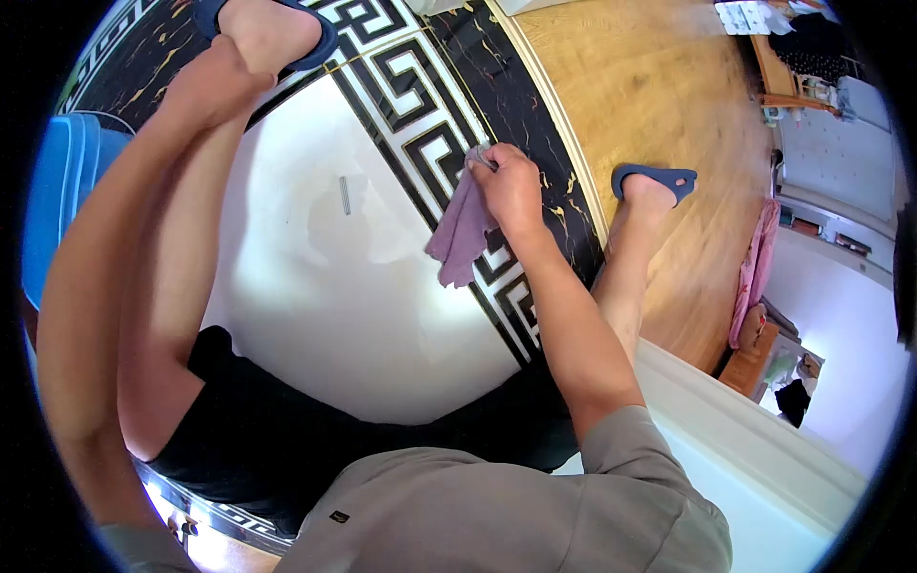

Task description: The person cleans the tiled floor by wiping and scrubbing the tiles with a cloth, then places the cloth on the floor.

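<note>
My right hand [512, 187] is closed on a mauve cloth [460, 232], pinching its upper end over the black-and-white key-pattern border [420, 100] of the tiled floor. The rest of the cloth hangs down in loose folds towards the white tile [315, 296]. At the upper left, my left hand [212, 80] is wrapped round my left ankle [250, 57], just above a dark blue slipper [323, 43]. Part of its fingers is hidden behind the leg.
A blue bucket [81, 205] stands at the left beside my leg. My right foot, in another dark blue slipper [680, 186], rests on the wood floor [592, 76] past a raised strip [559, 105]. Furniture and a pink cloth [757, 272] are at the far right.
</note>
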A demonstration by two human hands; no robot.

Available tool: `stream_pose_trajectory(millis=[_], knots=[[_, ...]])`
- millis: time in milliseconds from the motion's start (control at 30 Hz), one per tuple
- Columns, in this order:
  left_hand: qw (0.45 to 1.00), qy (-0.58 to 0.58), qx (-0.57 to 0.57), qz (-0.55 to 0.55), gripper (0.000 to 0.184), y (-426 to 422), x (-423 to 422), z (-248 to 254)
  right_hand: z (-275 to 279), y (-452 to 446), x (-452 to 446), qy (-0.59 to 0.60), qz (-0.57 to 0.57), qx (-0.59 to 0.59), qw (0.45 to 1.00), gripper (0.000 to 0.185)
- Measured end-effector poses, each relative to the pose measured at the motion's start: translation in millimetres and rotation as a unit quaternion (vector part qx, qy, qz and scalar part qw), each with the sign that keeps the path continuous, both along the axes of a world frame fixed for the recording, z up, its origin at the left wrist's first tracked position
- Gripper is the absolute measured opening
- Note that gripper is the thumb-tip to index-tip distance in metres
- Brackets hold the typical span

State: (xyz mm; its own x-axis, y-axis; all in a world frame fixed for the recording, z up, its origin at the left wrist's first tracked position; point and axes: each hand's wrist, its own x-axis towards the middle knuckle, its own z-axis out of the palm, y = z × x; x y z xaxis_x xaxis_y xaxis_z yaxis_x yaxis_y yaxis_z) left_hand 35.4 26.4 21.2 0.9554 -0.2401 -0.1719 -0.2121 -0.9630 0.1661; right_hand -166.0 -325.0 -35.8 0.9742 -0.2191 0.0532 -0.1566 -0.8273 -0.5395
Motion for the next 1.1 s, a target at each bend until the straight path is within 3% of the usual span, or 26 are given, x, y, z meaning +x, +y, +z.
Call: stream_pose_trajectory(millis=[133, 233, 433, 1100], knots=[[0.996, -0.015, 0.08, -0.041, 0.068, -13, -13, 9, 1, -4, 32, 0.044, 0.044, -0.024, 0.998, 0.023], [0.998, -0.035, 0.053, 0.008, 0.064, -17, -18, 10, 5, -2, 56, 0.048, 0.073, -0.02, 0.996, 0.024], [0.995, -0.038, 0.06, 0.066, 0.062, -23, -20, 11, 20, -16, 41, 0.179, 0.049, 0.015, 0.982, 0.025], [0.992, -0.089, 0.066, 0.057, 0.051, -28, -28, 12, 17, 9, 75, 0.111, 0.064, -0.035, 0.991, 0.021]])
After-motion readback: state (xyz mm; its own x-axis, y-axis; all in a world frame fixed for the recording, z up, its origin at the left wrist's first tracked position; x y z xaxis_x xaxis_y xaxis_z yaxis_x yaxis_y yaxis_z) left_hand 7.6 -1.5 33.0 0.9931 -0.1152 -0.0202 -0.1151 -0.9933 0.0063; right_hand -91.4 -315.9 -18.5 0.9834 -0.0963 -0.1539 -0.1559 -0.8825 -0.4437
